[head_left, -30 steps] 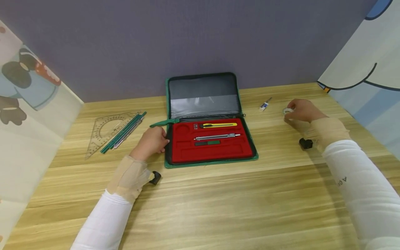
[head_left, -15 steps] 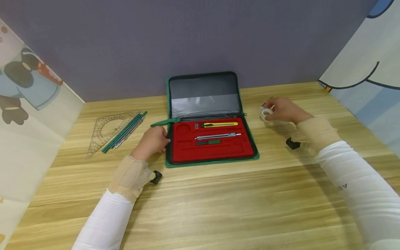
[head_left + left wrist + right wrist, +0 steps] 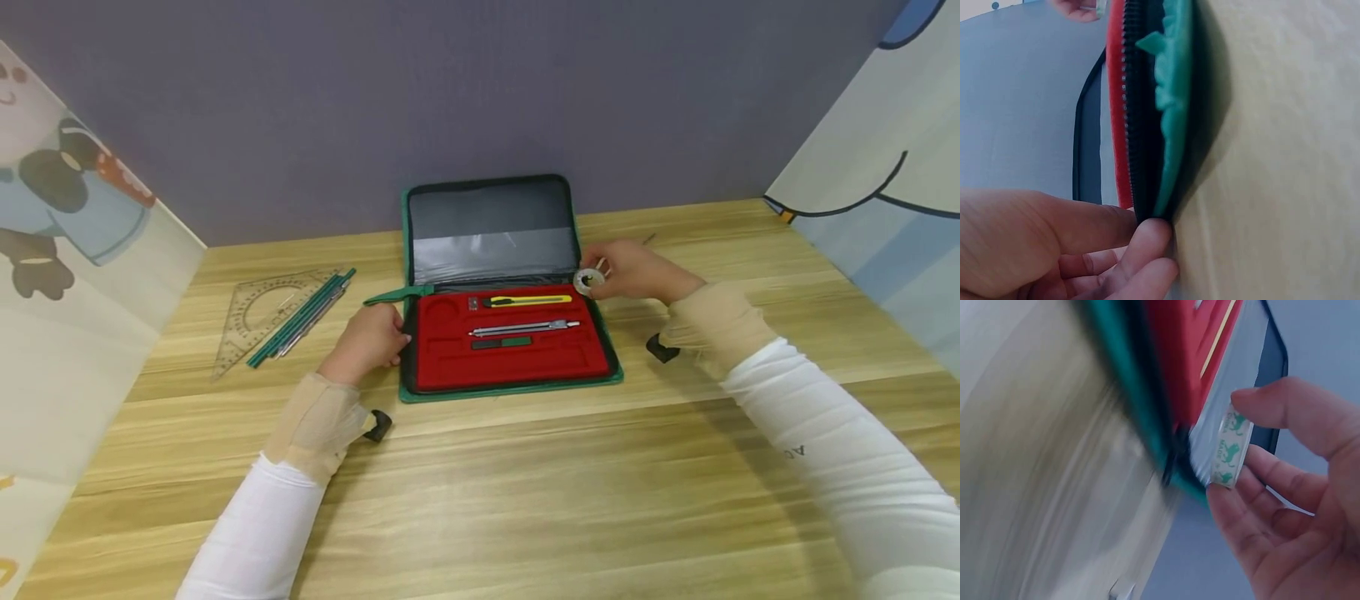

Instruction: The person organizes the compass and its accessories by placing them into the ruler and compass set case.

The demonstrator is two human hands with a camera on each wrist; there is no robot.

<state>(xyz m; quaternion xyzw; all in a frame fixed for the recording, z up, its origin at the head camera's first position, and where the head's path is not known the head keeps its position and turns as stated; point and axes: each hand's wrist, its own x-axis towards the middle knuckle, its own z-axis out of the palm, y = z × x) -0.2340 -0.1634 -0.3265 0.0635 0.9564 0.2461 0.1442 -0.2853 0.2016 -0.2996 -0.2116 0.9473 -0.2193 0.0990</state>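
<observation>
- Pinching tape (image 3: 1232, 450): right hand (image 3: 626, 268), thumb on one side, fingertips on the other.
- Print on the tape's band: green animal figures, "CHINA" legible, next word looks like "MADE", rest hidden or blurred.
- Right arm's sleeve (image 3: 825, 471): dark lettering, an "A", then something unclear.
- Tape sits at the right hand's fingertips, to that hand's left, by the case's upper right corner. Well apart from left hand (image 3: 367, 340). Contact with case: cannot tell.
- Left hand grips the unfolded case (image 3: 407, 362) at its left edge, fingers on the zipped rim.
- Between the hands: red tray (image 3: 510, 367) with yellow cutter (image 3: 536, 300), compass (image 3: 517, 329), green-and-dark strip (image 3: 504, 342).
- Left of left hand: clear set square (image 3: 234, 335), marks too small to read; green pencils (image 3: 300, 320) by its right side.
- Behind right hand: thin tip (image 3: 649, 238), rest hidden.
</observation>
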